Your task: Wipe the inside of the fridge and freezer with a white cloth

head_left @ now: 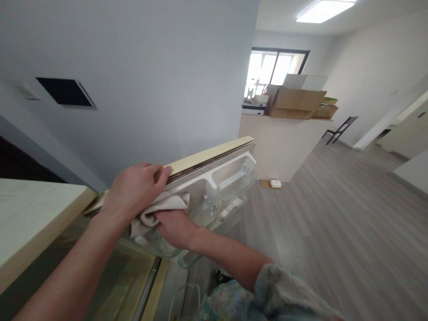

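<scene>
An opened refrigerator door (214, 156) stands out from the cabinet, its top edge toward me and its inner side facing right. My left hand (137, 189) is closed over that top edge, thumb on the near side. Below it, my right hand (177, 228) grips a beige cloth (170, 203) against the upper inside of the door, close to the hinge end. The cloth is folded and bunched, and part of it hides behind my wrist. Clear door bins (236, 180) in white frames line the inner side beyond my right hand.
The refrigerator's pale top (33, 214) is at the left, with its open interior (117, 281) below. A wall (167, 80) runs close behind the door. Cardboard boxes (296, 102) sit on a half-height partition. A chair (341, 129) stands farther off on the wood-look floor (334, 232).
</scene>
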The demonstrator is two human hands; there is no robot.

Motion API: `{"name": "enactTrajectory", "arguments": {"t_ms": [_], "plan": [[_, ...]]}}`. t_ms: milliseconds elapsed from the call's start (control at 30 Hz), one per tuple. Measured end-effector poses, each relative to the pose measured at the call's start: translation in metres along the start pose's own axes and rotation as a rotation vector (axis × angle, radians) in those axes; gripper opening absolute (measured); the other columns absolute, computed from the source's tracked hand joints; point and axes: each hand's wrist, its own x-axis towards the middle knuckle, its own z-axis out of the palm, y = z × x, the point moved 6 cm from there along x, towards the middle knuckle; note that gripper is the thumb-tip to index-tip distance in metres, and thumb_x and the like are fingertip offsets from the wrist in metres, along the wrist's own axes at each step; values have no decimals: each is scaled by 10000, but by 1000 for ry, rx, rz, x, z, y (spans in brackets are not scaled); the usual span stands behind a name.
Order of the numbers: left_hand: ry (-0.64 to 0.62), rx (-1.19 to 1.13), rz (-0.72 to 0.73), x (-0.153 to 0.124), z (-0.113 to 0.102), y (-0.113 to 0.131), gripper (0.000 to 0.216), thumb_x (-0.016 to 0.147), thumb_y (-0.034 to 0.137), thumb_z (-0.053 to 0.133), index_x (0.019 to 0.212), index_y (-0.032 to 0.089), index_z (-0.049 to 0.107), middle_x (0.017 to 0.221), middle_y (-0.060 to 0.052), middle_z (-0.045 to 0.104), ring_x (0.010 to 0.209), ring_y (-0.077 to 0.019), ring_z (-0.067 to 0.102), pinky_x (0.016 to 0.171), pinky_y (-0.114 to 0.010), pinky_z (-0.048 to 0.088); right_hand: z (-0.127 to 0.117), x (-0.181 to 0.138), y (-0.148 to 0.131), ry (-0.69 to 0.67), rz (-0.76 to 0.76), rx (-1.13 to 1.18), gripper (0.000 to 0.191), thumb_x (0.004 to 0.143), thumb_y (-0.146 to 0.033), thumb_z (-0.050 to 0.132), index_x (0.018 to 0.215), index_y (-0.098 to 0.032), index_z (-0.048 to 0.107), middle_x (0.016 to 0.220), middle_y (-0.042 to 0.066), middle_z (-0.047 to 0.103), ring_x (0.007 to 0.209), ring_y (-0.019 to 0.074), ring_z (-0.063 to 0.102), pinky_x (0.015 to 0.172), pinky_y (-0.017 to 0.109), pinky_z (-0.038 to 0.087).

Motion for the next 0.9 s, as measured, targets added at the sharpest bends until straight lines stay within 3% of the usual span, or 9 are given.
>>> {"name": "enactTrajectory", "arguments": {"t_ms": [167, 233, 300, 367, 433, 600, 667, 833, 900], "plan": [[8, -18, -7, -1, -2, 2, 606, 1034, 536, 253, 958, 211, 759, 880, -104, 711, 813, -276, 677, 697, -358, 422, -38, -31, 55, 511, 407, -7, 470, 910, -77, 462, 1352, -133, 610, 1338, 161, 622, 1322, 290, 538, 1209, 450, 385], [13, -22, -1, 0, -2, 3, 604, 1036, 536, 258, 937, 210, 757, 890, -101, 714, 829, -275, 680, 703, -356, 422, -32, -33, 53, 588, 431, -18, 491, 912, -92, 476, 1394, -89, 565, 1354, 202, 587, 1369, 312, 491, 1227, 486, 353], [15, -29, -4, 0, -3, 3, 594, 1037, 535, 267, 949, 212, 758, 923, -100, 724, 856, -275, 684, 720, -356, 428, -11, -22, 34, 476, 282, -21, 472, 940, -126, 498, 1407, -86, 562, 1364, 203, 581, 1385, 300, 478, 1229, 461, 357], [6, -28, -16, -1, -4, 4, 594, 1037, 535, 269, 965, 211, 762, 942, -103, 729, 873, -278, 687, 729, -358, 434, 12, -11, 10, 273, 82, -27, 413, 998, -163, 481, 1395, -131, 593, 1355, 163, 610, 1351, 258, 518, 1190, 381, 412], [-2, -24, -28, -1, -4, 4, 598, 1036, 536, 268, 979, 209, 766, 954, -107, 732, 882, -279, 688, 728, -356, 437, 26, -7, -1, 108, -26, -62, 376, 1046, -185, 440, 1376, -173, 620, 1372, 121, 627, 1309, 226, 560, 1140, 325, 450], [5, -14, -47, -2, -3, 4, 607, 1034, 534, 267, 994, 200, 771, 972, -113, 737, 869, -273, 688, 716, -348, 439, 29, -13, 17, -218, 35, -170, 299, 1011, -142, 475, 1182, -161, 719, 1210, 106, 721, 1090, 246, 688, 946, 315, 553], [13, -14, -45, -3, -3, 4, 606, 1034, 532, 266, 990, 201, 772, 966, -112, 733, 854, -276, 685, 710, -350, 437, 18, -13, 17, -213, 42, -167, 294, 978, -126, 494, 1146, -158, 734, 1148, 111, 736, 1049, 254, 698, 919, 324, 563], [16, -13, -39, -4, -4, 4, 598, 1037, 526, 271, 948, 206, 768, 913, -106, 716, 825, -275, 674, 694, -346, 419, -12, -12, 5, 96, 23, -135, 475, 978, -93, 468, 1408, -215, 630, 1386, 105, 637, 1245, 232, 605, 1134, 357, 456], [19, -21, -33, -4, -4, 4, 590, 1037, 530, 278, 960, 209, 767, 914, -103, 716, 830, -273, 674, 693, -345, 413, -5, -14, 11, 42, 55, -138, 461, 964, -95, 479, 1382, -198, 645, 1379, 113, 636, 1236, 245, 610, 1107, 357, 479]]}}
